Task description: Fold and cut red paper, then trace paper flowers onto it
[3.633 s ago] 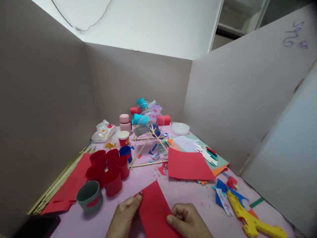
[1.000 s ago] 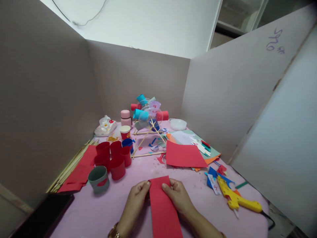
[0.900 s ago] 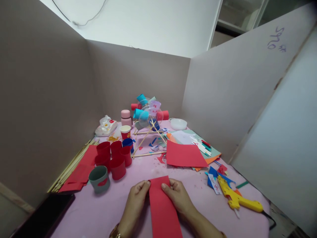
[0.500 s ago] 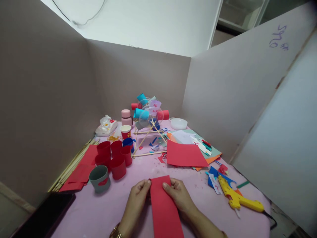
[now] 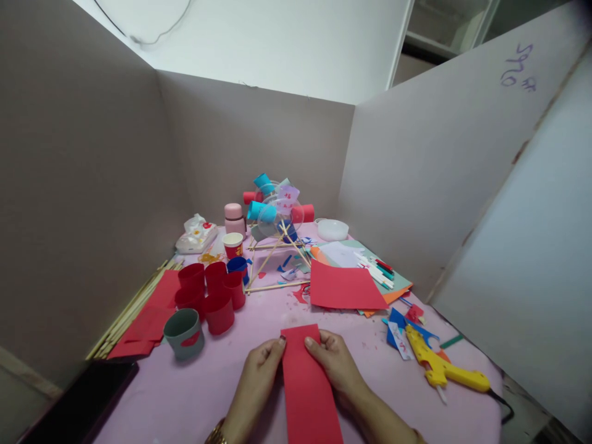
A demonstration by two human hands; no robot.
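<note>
A long strip of red paper (image 5: 309,388) lies lengthwise on the pink table (image 5: 185,401) right before me. My left hand (image 5: 259,370) pinches its far left corner, thumb on top. My right hand (image 5: 333,364) pinches the far right corner in the same way. Both hands rest on the table on either side of the strip.
A cluster of red paper cups (image 5: 210,293) and a grey cup (image 5: 185,333) stand to the left. A red sheet (image 5: 345,288) tops a paper stack with markers (image 5: 382,271). A yellow glue gun (image 5: 444,367) lies at right. Wooden sticks (image 5: 134,308), a stick-and-cup model (image 5: 275,216), and grey boards enclose the table.
The wide tilted red paper seen 3.6 s ago is now a narrow straight strip. Both hands moved to its far end; over the last second they barely shift.
</note>
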